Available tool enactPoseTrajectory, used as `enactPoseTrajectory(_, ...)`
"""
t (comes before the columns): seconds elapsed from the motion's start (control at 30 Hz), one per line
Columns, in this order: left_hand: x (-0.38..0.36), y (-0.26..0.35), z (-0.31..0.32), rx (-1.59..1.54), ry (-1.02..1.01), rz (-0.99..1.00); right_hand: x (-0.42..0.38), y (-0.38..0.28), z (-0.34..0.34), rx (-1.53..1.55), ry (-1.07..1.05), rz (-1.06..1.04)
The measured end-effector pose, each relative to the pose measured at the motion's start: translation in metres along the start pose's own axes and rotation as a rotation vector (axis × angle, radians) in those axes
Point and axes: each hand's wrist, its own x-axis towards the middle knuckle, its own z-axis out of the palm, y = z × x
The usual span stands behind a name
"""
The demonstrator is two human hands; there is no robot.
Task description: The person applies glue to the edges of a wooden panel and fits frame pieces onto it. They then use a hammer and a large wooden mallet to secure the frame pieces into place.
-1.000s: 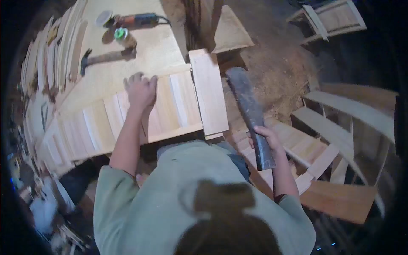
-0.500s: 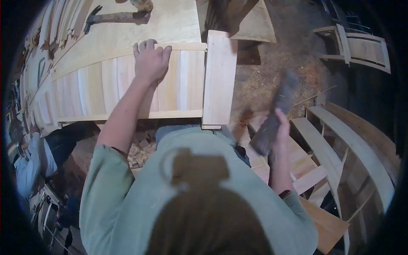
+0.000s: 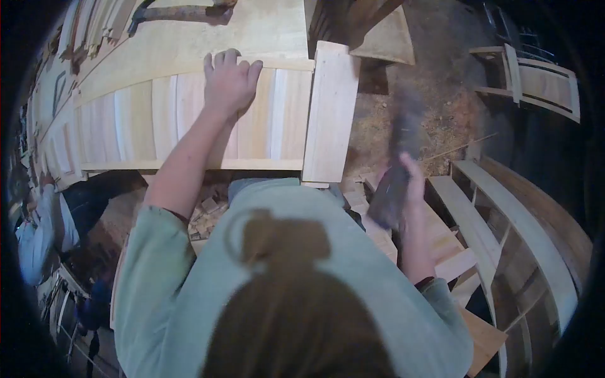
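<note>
Passage lay over plywood top point(image 3: 271, 39) between left hand point(image 3: 230, 85) and claw hammer point(image 3: 183, 14). End board point(image 3: 331, 113) barred low path from left hand to right hand point(image 3: 413, 189). Blurred dark tool point(image 3: 389, 198) in right hand cut into room above sawdust-strewn floor point(image 3: 444, 110); curved wooden frame point(image 3: 528, 220) hemmed outer side.

"What materials reach your screen?"
"I see a panel point(image 3: 161, 120) of bare wood, matt and smooth."
"And the shirt point(image 3: 346, 271)?"
"Matt cloth. The floor point(image 3: 444, 123) looks rough; the dark tool point(image 3: 392, 192) is too blurred for me to tell."
</note>
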Motion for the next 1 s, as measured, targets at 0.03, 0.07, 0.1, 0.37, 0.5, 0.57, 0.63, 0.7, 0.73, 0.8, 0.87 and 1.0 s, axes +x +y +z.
enactPoseTrajectory(0.03, -0.001, -0.001, 0.000, -0.008, -0.005, 0.008, -0.005, 0.003, -0.003, 0.001, -0.002, 0.008)
enactPoseTrajectory(0.07, -0.003, 0.000, 0.000, -0.003, -0.010, 0.008, -0.009, 0.004, -0.006, -0.041, -0.160, 0.143)
enactPoseTrajectory(0.1, -0.003, 0.000, 0.001, 0.006, -0.015, 0.011, -0.012, 0.004, -0.007, -0.084, -0.324, 0.270)
enactPoseTrajectory(0.37, 0.001, -0.001, 0.000, 0.029, -0.019, 0.022, 0.019, -0.025, -0.029, 0.389, 0.100, -0.095)
enactPoseTrajectory(0.5, -0.001, -0.002, -0.002, 0.019, -0.031, 0.006, -0.008, 0.001, 0.003, -0.008, 0.011, 0.010)
enactPoseTrajectory(0.57, -0.004, 0.001, -0.002, 0.007, -0.018, 0.009, -0.017, 0.001, -0.002, -0.101, -0.304, 0.257)
enactPoseTrajectory(0.63, -0.002, 0.001, -0.002, 0.013, -0.063, -0.015, -0.015, -0.004, -0.019, 0.119, -0.254, 0.207)
enactPoseTrajectory(0.7, 0.000, 0.002, -0.001, 0.009, -0.051, -0.024, -0.007, -0.014, -0.037, 0.134, -0.201, 0.009)
enactPoseTrajectory(0.73, -0.002, 0.002, 0.000, 0.005, -0.051, -0.025, -0.001, -0.014, -0.044, 0.175, -0.109, -0.041)
enactPoseTrajectory(0.8, -0.001, 0.001, 0.001, 0.012, -0.043, -0.023, 0.002, -0.022, -0.018, 0.209, 0.039, -0.038)
enactPoseTrajectory(0.87, -0.003, 0.002, 0.003, 0.015, -0.039, -0.019, -0.002, -0.011, -0.005, 0.108, 0.178, -0.004)
enactPoseTrajectory(1.0, -0.002, 0.002, 0.001, 0.019, -0.066, -0.034, -0.023, 0.008, 0.006, -0.106, -0.285, 0.234)
